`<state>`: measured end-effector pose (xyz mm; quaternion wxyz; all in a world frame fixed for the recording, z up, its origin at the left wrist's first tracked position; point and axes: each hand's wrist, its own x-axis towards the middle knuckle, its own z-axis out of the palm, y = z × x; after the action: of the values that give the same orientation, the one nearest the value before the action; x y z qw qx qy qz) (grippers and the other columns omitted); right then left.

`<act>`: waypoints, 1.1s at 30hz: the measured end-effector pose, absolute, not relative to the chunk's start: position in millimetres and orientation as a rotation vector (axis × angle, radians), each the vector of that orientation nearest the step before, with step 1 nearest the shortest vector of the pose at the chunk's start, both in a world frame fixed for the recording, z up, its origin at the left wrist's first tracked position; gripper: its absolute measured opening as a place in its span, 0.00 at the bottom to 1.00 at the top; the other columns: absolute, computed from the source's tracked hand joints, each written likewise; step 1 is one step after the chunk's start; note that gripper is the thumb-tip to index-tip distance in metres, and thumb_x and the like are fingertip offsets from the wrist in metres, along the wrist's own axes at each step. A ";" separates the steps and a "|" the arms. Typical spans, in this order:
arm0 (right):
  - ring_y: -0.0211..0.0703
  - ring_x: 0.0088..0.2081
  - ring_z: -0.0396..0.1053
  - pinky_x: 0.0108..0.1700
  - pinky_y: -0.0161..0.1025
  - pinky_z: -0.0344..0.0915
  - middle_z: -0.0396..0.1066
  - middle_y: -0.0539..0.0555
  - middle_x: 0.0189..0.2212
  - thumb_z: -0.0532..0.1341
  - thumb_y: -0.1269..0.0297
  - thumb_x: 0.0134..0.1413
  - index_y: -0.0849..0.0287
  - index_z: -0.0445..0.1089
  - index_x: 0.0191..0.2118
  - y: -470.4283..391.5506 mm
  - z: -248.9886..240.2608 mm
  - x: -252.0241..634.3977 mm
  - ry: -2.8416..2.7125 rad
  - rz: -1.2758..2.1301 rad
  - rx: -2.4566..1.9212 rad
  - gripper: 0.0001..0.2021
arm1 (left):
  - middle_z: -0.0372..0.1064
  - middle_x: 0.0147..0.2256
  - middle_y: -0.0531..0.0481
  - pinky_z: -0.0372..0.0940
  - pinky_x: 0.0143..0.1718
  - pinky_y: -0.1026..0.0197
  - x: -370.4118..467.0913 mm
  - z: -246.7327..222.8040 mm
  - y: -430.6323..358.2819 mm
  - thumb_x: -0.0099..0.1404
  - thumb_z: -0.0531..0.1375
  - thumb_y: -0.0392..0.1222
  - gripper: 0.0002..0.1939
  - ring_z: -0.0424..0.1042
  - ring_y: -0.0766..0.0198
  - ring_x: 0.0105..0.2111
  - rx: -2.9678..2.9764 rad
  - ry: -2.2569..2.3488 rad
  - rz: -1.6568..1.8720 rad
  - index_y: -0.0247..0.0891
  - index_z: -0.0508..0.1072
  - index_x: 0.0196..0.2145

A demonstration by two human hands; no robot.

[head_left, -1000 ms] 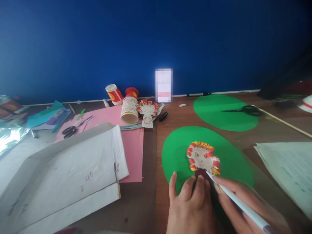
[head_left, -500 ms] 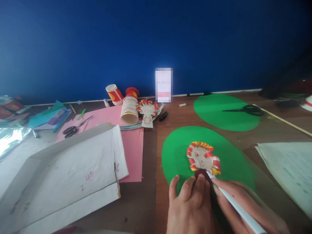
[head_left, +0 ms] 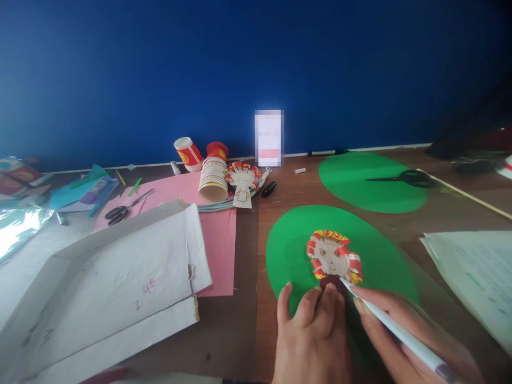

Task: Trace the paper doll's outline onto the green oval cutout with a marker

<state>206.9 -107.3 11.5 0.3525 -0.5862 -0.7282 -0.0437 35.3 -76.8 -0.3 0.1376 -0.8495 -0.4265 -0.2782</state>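
A green paper oval point(head_left: 292, 234) lies on the brown table, and on it is a paper face point(head_left: 331, 257) ringed with curled red and yellow strips. Below the face is a dark maroon piece point(head_left: 330, 281). My left hand point(head_left: 314, 330) lies over that piece with its fingertips pressing on it, the fingers spread a little. Held in my right hand point(head_left: 404, 330) is a white pen point(head_left: 400, 332), gripped near its tip. The pen's tip meets the edge of the maroon piece, just under the face's chin. My left palm hides part of the green oval.
A second green oval point(head_left: 352, 186) with black scissors point(head_left: 416, 179) lies behind, near a thin stick point(head_left: 468, 194). Papers point(head_left: 472, 266) are at right. To the left are a white cardboard tray point(head_left: 120, 288), pink paper point(head_left: 220, 245), stacked cups point(head_left: 213, 181) and a paper figure point(head_left: 242, 186).
The pen and my right hand have shifted slightly, with the pen's tip a little up and left. My left hand stays on the maroon piece.
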 end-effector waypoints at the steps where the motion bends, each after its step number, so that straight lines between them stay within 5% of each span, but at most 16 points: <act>1: 0.38 0.35 0.81 0.48 0.33 0.77 0.82 0.50 0.40 0.57 0.63 0.74 0.52 0.72 0.51 -106.7 11.6 207.0 -1.880 -0.111 -1.522 0.08 | 0.81 0.52 0.60 0.63 0.56 0.49 35.0 -0.4 -76.8 0.82 0.50 0.42 0.21 0.69 0.56 0.51 -2.462 -1.228 -0.799 0.49 0.84 0.50; 27: 0.36 0.31 0.82 0.40 0.27 0.76 0.84 0.46 0.36 0.59 0.59 0.72 0.50 0.75 0.46 -90.1 35.4 220.9 -1.984 -0.050 -1.460 0.08 | 0.81 0.51 0.65 0.60 0.62 0.48 37.5 4.9 -81.9 0.85 0.46 0.42 0.22 0.70 0.62 0.50 -2.511 -1.352 -0.853 0.47 0.82 0.51; 33: 0.36 0.29 0.81 0.39 0.28 0.76 0.84 0.45 0.35 0.60 0.59 0.70 0.49 0.76 0.46 -94.7 33.4 222.8 -1.963 -0.025 -1.482 0.07 | 0.81 0.50 0.58 0.60 0.62 0.48 35.9 5.1 -81.7 0.83 0.48 0.43 0.22 0.69 0.58 0.50 -2.506 -1.308 -0.832 0.46 0.83 0.51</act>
<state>222.8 -94.7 33.4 0.3342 -0.5678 -0.7522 -0.0096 35.9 -81.7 5.1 0.0972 -0.8464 -0.4417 -0.2811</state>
